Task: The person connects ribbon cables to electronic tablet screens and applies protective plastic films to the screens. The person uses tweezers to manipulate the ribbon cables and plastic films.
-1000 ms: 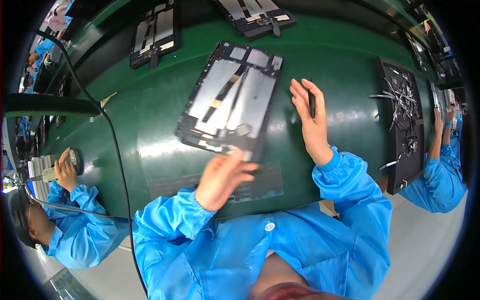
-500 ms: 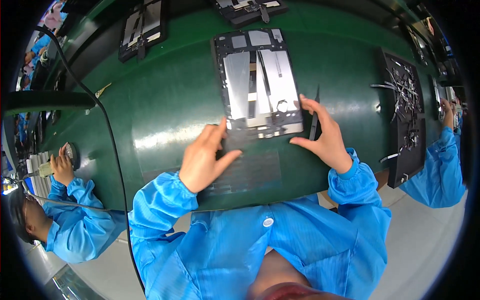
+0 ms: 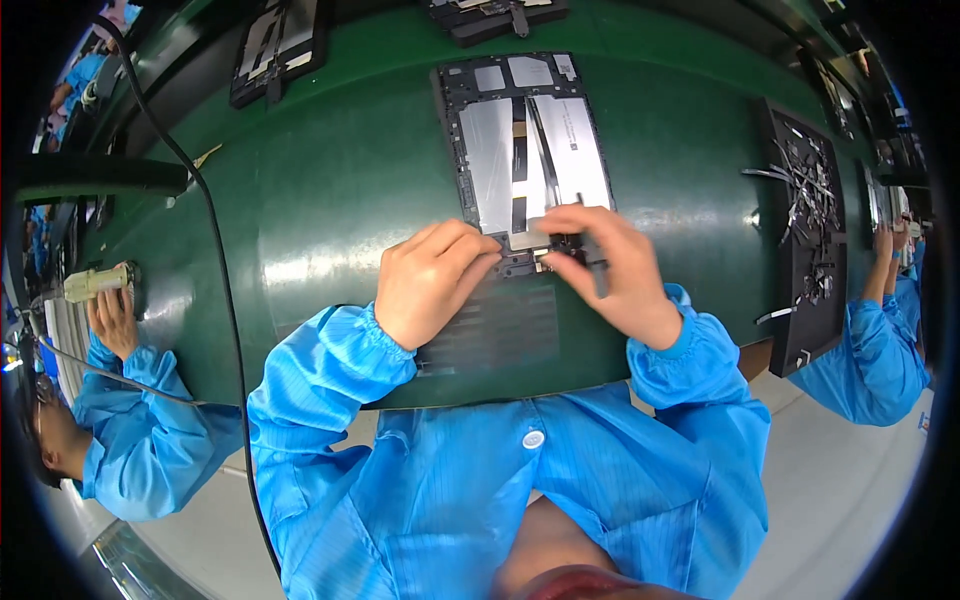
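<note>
An opened tablet (image 3: 487,150) lies on the green work surface, showing silver battery panels and a dark frame. My left hand (image 3: 430,275) has its fingers drawn together at the tablet's near left corner, which it partly covers. Over the near right part, my right hand (image 3: 625,275) is curled, slightly blurred, thumb and index finger bent around a dark slim tool (image 3: 598,278) that looks like tweezers. Its tip and the small parts beneath my fingers are hard to make out. A clear sheet with dark rows (image 3: 500,335) lies just below the tablet.
More opened tablets (image 3: 280,50) lie at the far edge. On the right stands a black tray (image 3: 800,345) with many small parts and flex strips. A black cable (image 3: 222,270) hangs down at the left. Co-workers' hands (image 3: 113,322) are at both sides.
My right hand has moved left from beside the tablet onto its near end, with the dark tool now among its fingers. My left fingers have closed at the near left corner.
</note>
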`<action>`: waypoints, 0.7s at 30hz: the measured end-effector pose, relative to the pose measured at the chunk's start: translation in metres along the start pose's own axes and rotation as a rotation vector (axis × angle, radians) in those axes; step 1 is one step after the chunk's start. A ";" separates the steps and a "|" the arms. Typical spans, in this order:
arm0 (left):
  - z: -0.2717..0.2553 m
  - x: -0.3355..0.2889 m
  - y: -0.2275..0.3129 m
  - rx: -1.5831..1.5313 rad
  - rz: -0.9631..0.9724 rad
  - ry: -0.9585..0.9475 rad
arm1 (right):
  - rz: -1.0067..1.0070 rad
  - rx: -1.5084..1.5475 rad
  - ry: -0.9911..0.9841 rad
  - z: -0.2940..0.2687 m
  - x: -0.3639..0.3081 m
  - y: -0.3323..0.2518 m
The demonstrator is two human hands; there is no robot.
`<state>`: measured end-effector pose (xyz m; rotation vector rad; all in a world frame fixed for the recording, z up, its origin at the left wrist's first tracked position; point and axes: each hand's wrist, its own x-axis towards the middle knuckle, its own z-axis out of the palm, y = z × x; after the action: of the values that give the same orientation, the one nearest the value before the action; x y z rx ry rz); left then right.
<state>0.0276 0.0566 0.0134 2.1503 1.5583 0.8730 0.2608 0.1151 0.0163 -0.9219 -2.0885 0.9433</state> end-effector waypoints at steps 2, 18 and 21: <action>0.003 0.003 -0.004 0.039 0.063 0.025 | 0.010 0.043 -0.052 0.015 0.006 -0.004; 0.016 -0.009 -0.006 -0.145 0.044 0.081 | -0.027 0.058 -0.137 0.030 0.004 0.008; 0.014 -0.010 -0.006 -0.137 0.026 0.049 | -0.045 0.066 -0.196 0.024 0.007 0.007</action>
<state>0.0308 0.0500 -0.0037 2.0716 1.4514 1.0177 0.2408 0.1161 0.0005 -0.7720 -2.2165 1.1100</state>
